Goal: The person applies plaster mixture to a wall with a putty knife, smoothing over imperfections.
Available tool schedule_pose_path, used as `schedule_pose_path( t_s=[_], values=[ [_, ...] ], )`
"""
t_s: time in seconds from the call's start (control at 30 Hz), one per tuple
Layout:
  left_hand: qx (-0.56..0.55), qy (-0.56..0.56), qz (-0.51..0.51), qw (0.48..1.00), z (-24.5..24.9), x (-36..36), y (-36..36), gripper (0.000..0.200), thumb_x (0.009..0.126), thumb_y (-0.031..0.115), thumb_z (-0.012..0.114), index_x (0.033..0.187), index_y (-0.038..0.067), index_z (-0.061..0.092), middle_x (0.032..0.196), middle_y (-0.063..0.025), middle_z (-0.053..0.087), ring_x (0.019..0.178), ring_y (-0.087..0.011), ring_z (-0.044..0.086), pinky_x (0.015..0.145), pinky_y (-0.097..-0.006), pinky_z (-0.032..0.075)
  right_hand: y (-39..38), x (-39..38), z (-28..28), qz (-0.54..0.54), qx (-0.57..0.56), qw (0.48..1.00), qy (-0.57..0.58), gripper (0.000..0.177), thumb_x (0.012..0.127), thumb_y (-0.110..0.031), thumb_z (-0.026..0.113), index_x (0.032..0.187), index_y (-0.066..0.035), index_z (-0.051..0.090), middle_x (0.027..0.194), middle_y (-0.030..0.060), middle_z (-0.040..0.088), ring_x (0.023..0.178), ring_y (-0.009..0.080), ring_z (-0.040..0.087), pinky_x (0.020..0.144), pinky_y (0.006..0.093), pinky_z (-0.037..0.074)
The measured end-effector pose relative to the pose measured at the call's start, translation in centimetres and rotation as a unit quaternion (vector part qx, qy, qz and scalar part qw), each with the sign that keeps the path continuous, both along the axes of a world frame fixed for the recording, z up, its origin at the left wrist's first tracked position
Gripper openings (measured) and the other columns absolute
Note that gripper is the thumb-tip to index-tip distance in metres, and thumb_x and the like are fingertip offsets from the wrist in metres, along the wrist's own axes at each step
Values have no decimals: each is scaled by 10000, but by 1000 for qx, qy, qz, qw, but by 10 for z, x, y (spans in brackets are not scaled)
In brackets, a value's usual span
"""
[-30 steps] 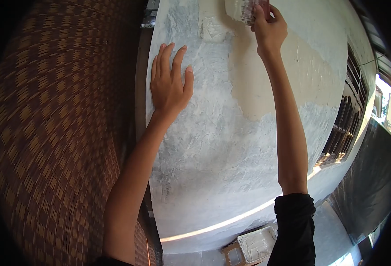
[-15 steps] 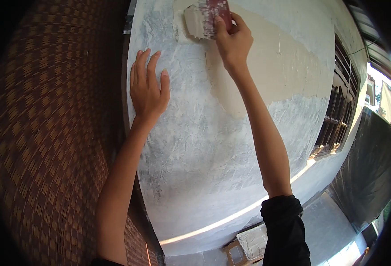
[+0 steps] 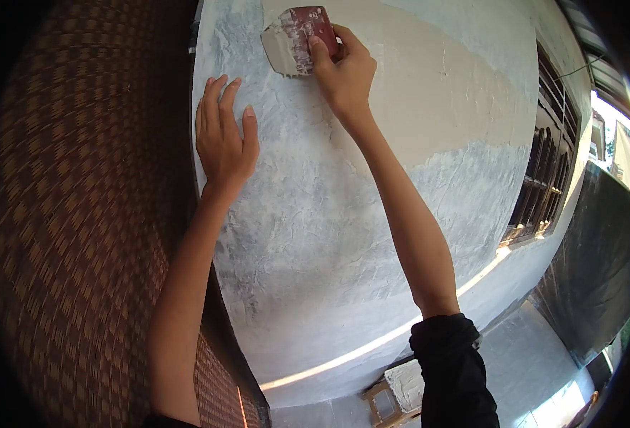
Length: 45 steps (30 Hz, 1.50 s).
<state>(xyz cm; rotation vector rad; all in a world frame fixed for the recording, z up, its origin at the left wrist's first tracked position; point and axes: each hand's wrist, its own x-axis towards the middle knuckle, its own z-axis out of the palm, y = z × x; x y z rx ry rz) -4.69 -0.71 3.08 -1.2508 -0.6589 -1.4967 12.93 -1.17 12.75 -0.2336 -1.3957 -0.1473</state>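
My right hand (image 3: 347, 75) grips a dark red putty scraper (image 3: 319, 30) near the top of the wall, thumb across its face. Beige putty (image 3: 283, 51) is piled on the scraper's left side, its edge against the wall. Beyond that hand spreads a smooth coat of beige putty (image 3: 429, 93), over a rough, grey-white wall (image 3: 293, 235). My left hand (image 3: 224, 139) holds nothing; its fingers are apart and point upward, at the wall's left edge.
A brown woven panel (image 3: 72, 214) runs along the left. On the right are a barred wooden window (image 3: 543, 178) and a dark sheet (image 3: 579, 264). Below, a putty-covered board (image 3: 405, 385) rests by a wooden frame (image 3: 382, 404) on the grey floor (image 3: 515, 357).
The scraper in my right hand has shifted left and slightly down in view, with putty still on it. My left hand appears a little farther left, its fingers still spread.
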Motion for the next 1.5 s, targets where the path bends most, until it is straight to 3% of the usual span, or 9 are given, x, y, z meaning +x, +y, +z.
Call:
schedule_pose_path(
  t_s=[0.23,0.47,0.67,0.8,1.13,1.27,1.4,1.43,1.5],
  values=[
    [11,-18,11,1000,-1,10,-1,426,954,172,532,1356,39,489,1411,-192,471,1351,-405,431,1088,-535,376,15,124,11,-151,18,950,274,327,888,-193,686,1097,58,681,836,150,738,701,171,695,642,304,543],
    [6,11,-11,1000,-2,0,1,425,956,189,533,1357,55,493,1419,-191,451,1355,-408,422,1089,-534,376,2,8,6,-79,-9,997,0,387,868,-283,716,1118,10,685,746,159,717,665,210,677,700,315,524],
    [9,-13,-8,1000,-5,9,-4,416,958,182,528,1354,58,495,1403,-191,465,1345,-406,430,1082,-527,385,22,115,20,-140,12,960,243,319,887,-168,693,1097,70,667,745,113,710,552,147,637,548,291,546],
    [3,-7,-7,1000,-2,4,-2,420,950,178,540,1350,56,498,1404,-191,461,1344,-408,430,1080,-525,388,5,43,24,67,-10,992,103,359,895,-200,707,1131,64,650,753,118,713,531,143,619,508,286,491],
    [-9,-23,4,1000,-4,11,-4,425,939,191,554,1341,59,509,1418,-189,441,1362,-402,410,1107,-545,360,9,80,40,-11,-64,968,244,290,869,-166,667,1042,67,678,796,147,718,698,197,691,641,327,548],
    [2,0,-6,1000,-4,3,-2,427,938,186,554,1345,64,508,1407,-190,451,1351,-402,425,1104,-543,364,16,19,43,44,-72,996,4,362,904,-207,700,1142,60,649,773,110,702,534,129,595,505,293,475],
    [4,7,-23,1000,-3,1,-3,424,938,183,553,1342,62,509,1401,-193,457,1343,-406,434,1101,-541,369,50,59,41,-119,-8,990,72,379,891,-244,710,1132,47,674,768,116,710,573,145,634,541,304,503],
    [2,-6,-10,1000,-3,6,-4,421,939,180,552,1340,60,509,1399,-194,458,1343,-407,434,1099,-540,370,38,81,38,-135,-21,978,154,342,839,-229,685,1063,28,698,859,194,733,765,304,717,780,379,551],
    [-3,-18,2,1000,-6,10,-5,418,940,178,551,1338,58,509,1397,-195,459,1342,-409,434,1097,-539,372,30,115,36,-108,-5,966,235,328,855,-171,655,1071,75,679,868,185,737,768,269,724,687,359,567]
  ],
)
